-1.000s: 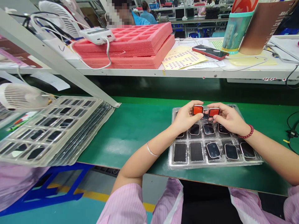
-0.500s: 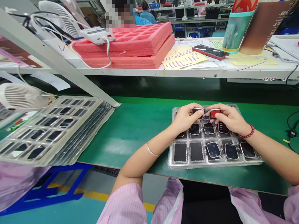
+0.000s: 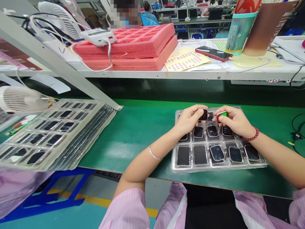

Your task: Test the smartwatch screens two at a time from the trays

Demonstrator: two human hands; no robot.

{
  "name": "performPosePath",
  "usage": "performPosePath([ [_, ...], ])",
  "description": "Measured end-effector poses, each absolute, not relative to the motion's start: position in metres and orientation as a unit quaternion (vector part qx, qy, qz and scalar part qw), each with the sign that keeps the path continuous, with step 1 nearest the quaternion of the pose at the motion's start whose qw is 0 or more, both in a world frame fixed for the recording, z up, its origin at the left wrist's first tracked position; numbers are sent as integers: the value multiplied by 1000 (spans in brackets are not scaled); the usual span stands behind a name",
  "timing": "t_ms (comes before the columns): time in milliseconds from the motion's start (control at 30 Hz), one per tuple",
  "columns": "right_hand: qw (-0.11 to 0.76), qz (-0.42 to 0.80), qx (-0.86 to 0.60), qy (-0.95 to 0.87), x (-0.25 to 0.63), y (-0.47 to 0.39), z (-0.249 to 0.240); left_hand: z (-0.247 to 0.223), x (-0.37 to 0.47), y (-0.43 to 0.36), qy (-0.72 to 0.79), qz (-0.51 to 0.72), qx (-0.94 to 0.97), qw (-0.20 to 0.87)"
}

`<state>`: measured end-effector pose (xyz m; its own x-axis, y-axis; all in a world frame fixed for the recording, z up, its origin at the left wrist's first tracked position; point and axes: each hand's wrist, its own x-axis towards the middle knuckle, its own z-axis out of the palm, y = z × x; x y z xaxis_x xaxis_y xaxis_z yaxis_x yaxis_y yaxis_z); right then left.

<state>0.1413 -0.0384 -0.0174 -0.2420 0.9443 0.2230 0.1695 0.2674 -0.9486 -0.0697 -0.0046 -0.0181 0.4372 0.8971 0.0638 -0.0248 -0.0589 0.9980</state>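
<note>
My left hand (image 3: 190,118) grips a smartwatch with a dark screen (image 3: 203,114) between thumb and fingers. Closed on a second smartwatch, its screen lit green (image 3: 223,114), is my right hand (image 3: 233,121), with the thumb on the screen's lower edge. Both watches are held above the far rows of a clear plastic tray (image 3: 177,169). In the tray's compartments lie several strapless watches, such as a dark-screened one (image 3: 217,153) in the near row. The two near-left compartments show only black bottoms. My hands hide part of the far row.
A stack of similar trays (image 3: 78,149) with watches stands at the left, beside a white fan (image 3: 22,100). Above the green table (image 3: 133,133) runs a shelf (image 3: 143,75) bearing pink foam trays (image 3: 133,60), a phone (image 3: 213,53) and a teal cup (image 3: 239,35). Cables (image 3: 297,135) lie at the right.
The screen of the watch in my right hand has turned from red to green, and that watch has tilted. My left hand has turned its watch so the dark screen shows more fully.
</note>
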Motion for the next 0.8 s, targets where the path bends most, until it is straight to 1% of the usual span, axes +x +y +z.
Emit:
performPosePath([
  [133, 450, 423, -411, -671, 142, -36, -22, -21, -68, -3, 338, 408, 625, 573],
  [300, 430, 424, -419, -678, 142, -35, -26, -24, -67, -3, 336, 419, 648, 539],
  [433, 441, 429, -400, -679, 141, -35, -26, -25, -67, -2, 343, 421, 669, 508],
  [600, 428, 430, -416, -677, 142, -35, -25, -28, -68, 0, 321, 430, 659, 528],
  [800, 432, 429, -409, -680, 142, -36, -23, -29, -68, -1, 313, 428, 664, 527],
])
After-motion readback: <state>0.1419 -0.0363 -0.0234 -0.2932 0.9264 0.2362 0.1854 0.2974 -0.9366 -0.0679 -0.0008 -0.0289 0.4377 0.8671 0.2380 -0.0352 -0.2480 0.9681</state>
